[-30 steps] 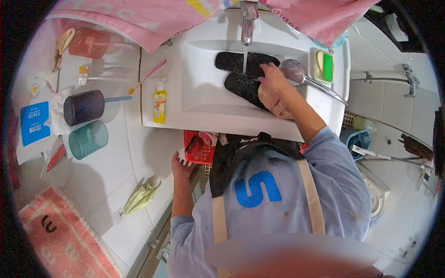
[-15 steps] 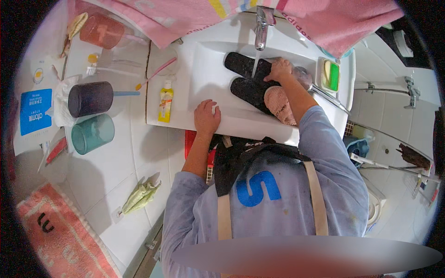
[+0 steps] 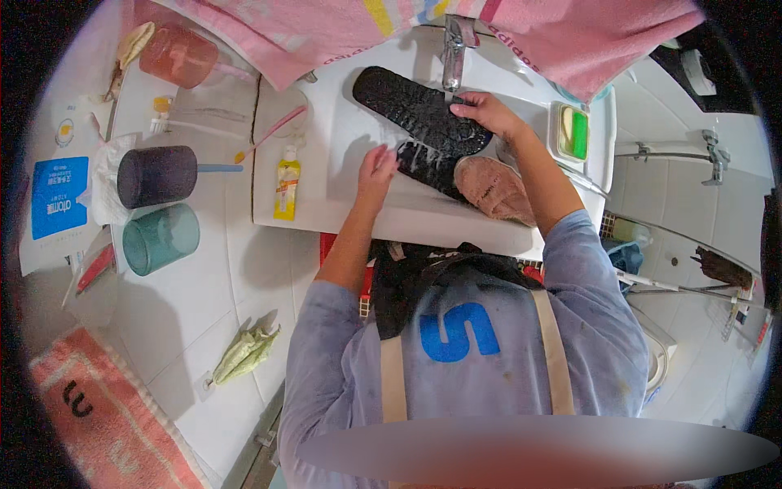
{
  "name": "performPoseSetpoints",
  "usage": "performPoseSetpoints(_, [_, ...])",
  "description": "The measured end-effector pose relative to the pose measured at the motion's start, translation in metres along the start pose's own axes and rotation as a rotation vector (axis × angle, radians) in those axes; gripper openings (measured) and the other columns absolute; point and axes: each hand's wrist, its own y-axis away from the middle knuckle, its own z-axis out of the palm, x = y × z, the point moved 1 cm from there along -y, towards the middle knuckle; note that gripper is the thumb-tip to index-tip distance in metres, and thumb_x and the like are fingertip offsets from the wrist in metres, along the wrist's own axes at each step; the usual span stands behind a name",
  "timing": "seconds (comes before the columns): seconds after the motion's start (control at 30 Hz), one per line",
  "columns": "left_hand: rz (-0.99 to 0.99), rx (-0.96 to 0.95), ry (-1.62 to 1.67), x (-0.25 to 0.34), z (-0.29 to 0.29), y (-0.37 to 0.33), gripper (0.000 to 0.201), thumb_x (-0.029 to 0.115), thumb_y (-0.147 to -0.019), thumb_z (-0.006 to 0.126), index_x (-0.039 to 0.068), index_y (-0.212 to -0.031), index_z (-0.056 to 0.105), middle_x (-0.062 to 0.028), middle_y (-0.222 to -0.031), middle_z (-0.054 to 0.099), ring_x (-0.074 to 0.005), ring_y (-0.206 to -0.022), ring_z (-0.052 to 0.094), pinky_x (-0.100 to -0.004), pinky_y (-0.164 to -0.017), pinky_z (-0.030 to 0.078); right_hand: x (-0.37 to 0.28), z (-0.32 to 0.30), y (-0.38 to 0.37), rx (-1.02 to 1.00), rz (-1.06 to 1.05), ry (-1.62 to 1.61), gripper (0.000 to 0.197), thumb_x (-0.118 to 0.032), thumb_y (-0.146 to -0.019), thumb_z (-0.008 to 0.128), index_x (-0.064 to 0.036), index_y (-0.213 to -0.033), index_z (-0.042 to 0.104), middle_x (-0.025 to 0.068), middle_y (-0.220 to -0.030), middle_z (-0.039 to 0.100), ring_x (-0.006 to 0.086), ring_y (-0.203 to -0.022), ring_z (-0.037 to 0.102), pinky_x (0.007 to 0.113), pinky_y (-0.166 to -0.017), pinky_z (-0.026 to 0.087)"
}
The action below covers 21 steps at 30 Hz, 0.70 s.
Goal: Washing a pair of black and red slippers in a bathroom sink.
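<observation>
My right hand [image 3: 482, 112] grips the edge of a wet black slipper [image 3: 419, 112], held raised and slanting under the tap [image 3: 454, 61]. Its textured black face is turned up, and no strap shows on it. Water from the tap meets this slipper near my fingers. Below it a second slipper [image 3: 432, 171], black with a fuzzy pink strap [image 3: 491, 187], rests in the white sink [image 3: 342, 183], partly covered by the first. My left hand [image 3: 378, 169] is beside the lower slipper's front end, fingers extended and slightly blurred, holding nothing.
A yellow bottle [image 3: 286, 183] lies on the sink's left ledge. At the right rim sits a soap box [image 3: 572, 132] with a green piece. A pink towel [image 3: 586, 41] hangs over the back. Several cups, including a teal cup [image 3: 161, 236], line the left wall.
My right hand has lifted one slipper from the sink and turned it over beneath the tap. My left hand has moved from the front rim up toward the slippers.
</observation>
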Motion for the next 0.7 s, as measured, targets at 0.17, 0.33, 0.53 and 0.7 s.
performPoseSetpoints(0.17, [-0.022,-0.150,0.195,0.020,0.065,-0.025,0.045,0.023,-0.083,0.068,0.006,-0.118,0.046,-0.0028,-0.101,0.059,-0.0119,-0.084,0.057,-0.0258,-0.069,0.047,-0.012,0.000,0.021,0.090,0.080,0.044,0.046,-0.033,-0.083,0.067,-0.0011,-0.115,0.060,0.0063,-0.098,0.065,0.0145,-0.089,0.059,0.029,-0.083,0.045])
performPoseSetpoints(0.33, [-0.059,-0.204,0.098,0.015,0.080,-0.036,0.050,0.021,-0.082,0.069,0.007,-0.122,0.042,-0.0069,-0.110,0.057,-0.0187,-0.093,0.058,-0.0359,-0.079,0.049,-0.009,-0.027,0.068,0.161,0.147,0.120,0.041,-0.034,-0.083,0.067,-0.0006,-0.106,0.063,0.0045,-0.087,0.066,0.0121,-0.076,0.059,0.029,-0.073,0.048])
performPoseSetpoints(0.53, [-0.007,-0.124,0.270,0.010,0.105,-0.044,0.047,0.014,-0.076,0.075,0.003,-0.111,0.046,-0.0062,-0.094,0.059,-0.0133,-0.075,0.058,-0.0260,-0.061,0.047,0.029,-0.045,0.095,0.202,0.216,0.120,0.040,-0.034,-0.083,0.067,0.0005,-0.102,0.063,0.0050,-0.083,0.064,0.0122,-0.075,0.057,0.029,-0.070,0.047])
performPoseSetpoints(0.7, [0.129,-0.024,0.109,0.000,0.096,-0.075,0.045,0.025,-0.074,0.077,-0.002,-0.100,0.052,-0.0084,-0.092,0.059,-0.0184,-0.077,0.059,-0.0295,-0.060,0.049,0.021,-0.025,0.102,0.181,0.140,-0.040,0.037,-0.030,-0.083,0.068,0.0017,-0.102,0.063,0.0046,-0.083,0.063,0.0129,-0.075,0.057,0.029,-0.072,0.046])
